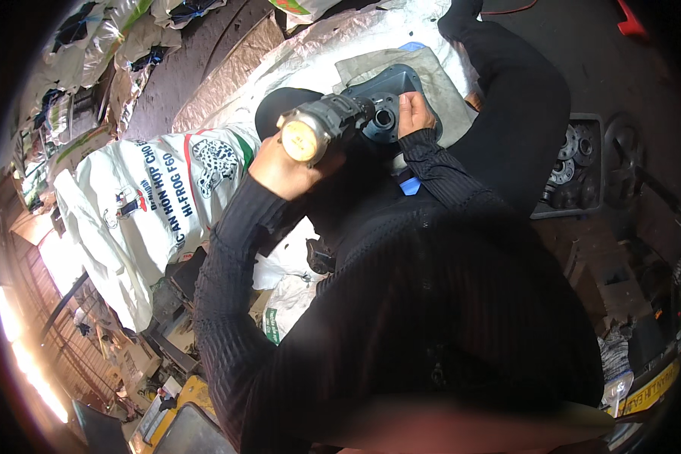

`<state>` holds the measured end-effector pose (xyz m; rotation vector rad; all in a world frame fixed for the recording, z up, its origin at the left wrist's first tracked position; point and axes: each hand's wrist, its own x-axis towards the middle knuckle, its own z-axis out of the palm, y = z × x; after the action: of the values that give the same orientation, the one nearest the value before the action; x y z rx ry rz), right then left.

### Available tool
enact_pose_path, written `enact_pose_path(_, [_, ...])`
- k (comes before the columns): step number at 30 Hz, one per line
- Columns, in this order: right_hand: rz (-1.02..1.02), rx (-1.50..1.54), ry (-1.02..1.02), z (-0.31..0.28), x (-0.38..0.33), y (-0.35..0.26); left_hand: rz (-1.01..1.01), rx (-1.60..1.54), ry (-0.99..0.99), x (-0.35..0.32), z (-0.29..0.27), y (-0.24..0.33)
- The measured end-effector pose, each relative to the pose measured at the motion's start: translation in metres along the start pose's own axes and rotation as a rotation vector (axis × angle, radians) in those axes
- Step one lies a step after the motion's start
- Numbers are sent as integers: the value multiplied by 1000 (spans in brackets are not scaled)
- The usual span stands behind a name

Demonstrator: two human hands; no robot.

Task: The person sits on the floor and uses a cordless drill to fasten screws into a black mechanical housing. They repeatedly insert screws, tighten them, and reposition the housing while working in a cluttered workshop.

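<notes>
My left hand [284, 170] is closed round a cordless power tool [334, 117], a drill or driver, with a yellowish round rear end. Its front end points right and meets a round dark metal flange [382, 119] with a hole in its centre. Against the right side of this flange, my right hand [416, 113] has its fingers curled, gripping its edge. Behind and under the flange lies a dark grey metal housing plate [410, 74] with holes along its rim. The tip of the tool is hard to make out.
A grey cloth [454, 113] lies under the metal parts, over white sheeting [318, 64]. A full white printed sack [159, 189] stands at left. My black-clad leg [522, 98] bends round at right. Beyond it, a tray [599, 163] holds round metal parts.
</notes>
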<state>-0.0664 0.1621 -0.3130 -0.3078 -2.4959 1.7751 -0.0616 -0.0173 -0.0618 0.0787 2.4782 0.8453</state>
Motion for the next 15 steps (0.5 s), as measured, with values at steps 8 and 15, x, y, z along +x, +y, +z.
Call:
enact_pose_path(8, [65, 51, -51, -7, 2, -11, -112, -112, -78, 28, 3, 11])
enact_pose_path(15, [89, 56, -68, -11, 3, -18, 12, 251, -144, 32, -6, 34])
